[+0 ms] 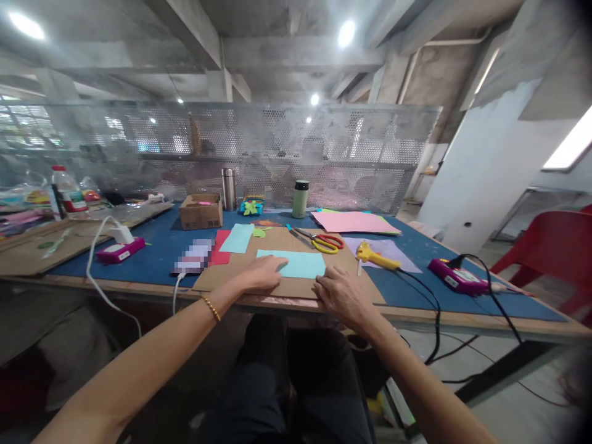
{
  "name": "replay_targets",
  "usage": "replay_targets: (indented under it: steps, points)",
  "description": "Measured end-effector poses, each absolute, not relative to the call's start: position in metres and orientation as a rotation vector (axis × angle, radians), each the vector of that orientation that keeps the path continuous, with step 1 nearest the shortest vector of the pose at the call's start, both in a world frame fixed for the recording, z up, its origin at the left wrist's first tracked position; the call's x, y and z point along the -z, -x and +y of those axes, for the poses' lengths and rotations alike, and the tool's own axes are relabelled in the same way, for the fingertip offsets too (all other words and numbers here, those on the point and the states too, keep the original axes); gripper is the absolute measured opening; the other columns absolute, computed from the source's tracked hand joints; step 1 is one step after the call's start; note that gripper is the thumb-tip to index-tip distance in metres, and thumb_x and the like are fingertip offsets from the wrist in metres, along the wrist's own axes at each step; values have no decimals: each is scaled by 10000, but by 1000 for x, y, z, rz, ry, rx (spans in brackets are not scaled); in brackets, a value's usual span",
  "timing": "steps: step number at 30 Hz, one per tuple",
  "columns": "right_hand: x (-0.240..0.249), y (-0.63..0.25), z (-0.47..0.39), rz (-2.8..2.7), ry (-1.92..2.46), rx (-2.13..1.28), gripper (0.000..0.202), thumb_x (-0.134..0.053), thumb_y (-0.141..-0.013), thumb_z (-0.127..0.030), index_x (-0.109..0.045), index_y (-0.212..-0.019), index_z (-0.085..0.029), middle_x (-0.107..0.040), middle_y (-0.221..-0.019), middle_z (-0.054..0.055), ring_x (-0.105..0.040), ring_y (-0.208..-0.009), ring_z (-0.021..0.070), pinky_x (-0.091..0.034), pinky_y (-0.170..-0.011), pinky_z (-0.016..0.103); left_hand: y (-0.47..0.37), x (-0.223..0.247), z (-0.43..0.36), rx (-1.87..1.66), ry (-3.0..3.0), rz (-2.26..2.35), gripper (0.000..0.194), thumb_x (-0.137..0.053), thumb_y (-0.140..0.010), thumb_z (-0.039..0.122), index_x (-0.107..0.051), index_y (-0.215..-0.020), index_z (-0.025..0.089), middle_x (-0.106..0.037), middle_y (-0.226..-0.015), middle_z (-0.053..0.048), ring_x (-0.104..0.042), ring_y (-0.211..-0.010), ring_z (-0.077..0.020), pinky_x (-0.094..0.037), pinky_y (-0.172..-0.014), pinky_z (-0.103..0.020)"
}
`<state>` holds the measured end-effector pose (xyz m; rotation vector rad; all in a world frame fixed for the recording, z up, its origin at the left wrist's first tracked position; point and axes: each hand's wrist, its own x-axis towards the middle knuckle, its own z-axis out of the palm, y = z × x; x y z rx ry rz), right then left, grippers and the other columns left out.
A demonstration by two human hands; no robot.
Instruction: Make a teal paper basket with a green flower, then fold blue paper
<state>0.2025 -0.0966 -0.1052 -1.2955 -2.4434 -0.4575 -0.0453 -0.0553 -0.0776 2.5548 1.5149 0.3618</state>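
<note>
A light blue sheet of paper (303, 264) lies on a piece of brown cardboard (259, 295) at the table's front edge. My left hand (263, 275), with a gold bracelet at the wrist, holds down the sheet's left part; its index finger points across the paper and the others are curled. At the lower right corner my right hand (341, 295) has its fingers bent in on the paper's edge. Beyond the sheet lie scissors (319, 240) with red and yellow handles. A yellow glue gun (377, 257) rests to the right on lilac paper (407, 254).
To the left are a smaller blue sheet (237, 238), red paper (221, 253), a phone (194, 256) and a cardboard box (201, 211). A steel flask (228, 188), a green bottle (300, 200) and pink paper (356, 221) stand or lie behind. Purple power strips (121, 250) trail cables.
</note>
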Motion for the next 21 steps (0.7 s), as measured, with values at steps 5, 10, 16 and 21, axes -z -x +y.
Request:
replay_targets:
  steps: [5,10,16,21]
  points:
    - [109,-201,-96,-2430,1257,429,336,-448,-1052,-289,-701,-858,-184,-627,-878,90,-543,-864,217,-374,-799,329,16,76,-55,-284,-2432,1779,565,-465,-931,573,-706,-1112,95,-730,-1144,-252,-697,-1064,-356,-504,-798,-368]
    - [109,-205,-94,-2433,1239,406,344,-447,-1051,-287,-703,-846,-182,-619,-881,91,-532,-863,218,-373,-798,332,9,75,-49,-230,-2395,1780,566,-547,-880,638,-710,-1064,129,-740,-1134,-230,-709,-1062,-327,-506,-794,-332]
    - [106,-203,-95,-2437,1217,395,354,-442,-1051,-280,-697,-826,-181,-618,-875,90,-540,-872,216,-378,-807,325,22,69,-43,-157,-2382,1689,443,-600,-862,515,-709,-1013,113,-763,-1030,-186,-719,-894,-278,-464,-641,-293]
    - [104,-205,-96,-2440,1229,373,352,-439,-1051,-270,-698,-832,-175,-612,-871,84,-539,-855,211,-381,-796,325,28,61,-49,-98,-2380,1670,304,-557,-878,350,-710,-952,97,-759,-989,-163,-678,-769,-228,-403,-567,-280]
